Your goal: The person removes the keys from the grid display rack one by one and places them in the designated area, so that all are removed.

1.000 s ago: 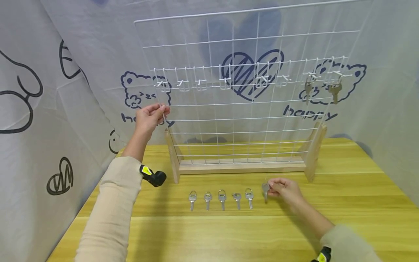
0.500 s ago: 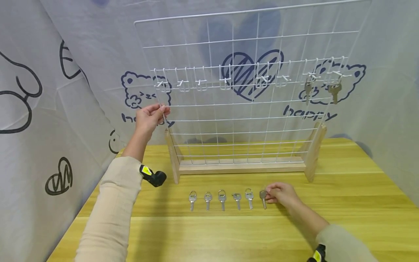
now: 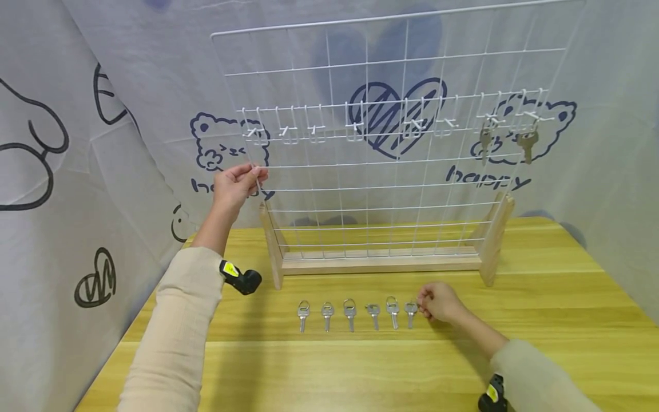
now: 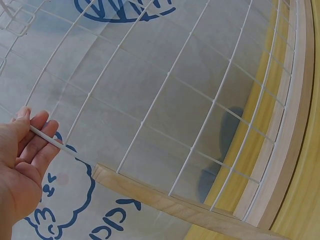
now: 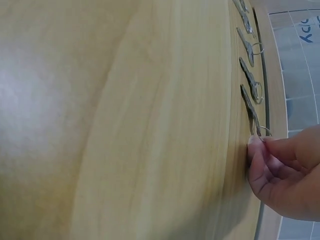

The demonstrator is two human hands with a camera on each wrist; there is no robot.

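Observation:
My left hand (image 3: 235, 186) holds the left side wire of a white wire grid panel (image 3: 367, 189), thumb on one side and fingers behind it. In the left wrist view the wire crosses the curled fingers (image 4: 37, 142). At the right end of a row of keys, my right hand (image 3: 441, 302) has its thumb and fingertips together at the ring of a silver key (image 3: 410, 309). That key lies flat on the table, blade towards me. The right wrist view shows the fingertips right at the ring, hiding part of it. Several similar keys (image 3: 350, 312) with rings lie left of it.
White hooks (image 3: 354, 126) line the grid's upper part. Two keys (image 3: 527, 146) hang from the rightmost hooks. A wooden stand (image 3: 381, 265) carries the grid on the yellow wood table (image 3: 329, 372). A white cloth with blue drawings hangs behind.
My right hand has brought its key left and down onto the table beside the others; the key now lies flat. The left hand stays on the grid.

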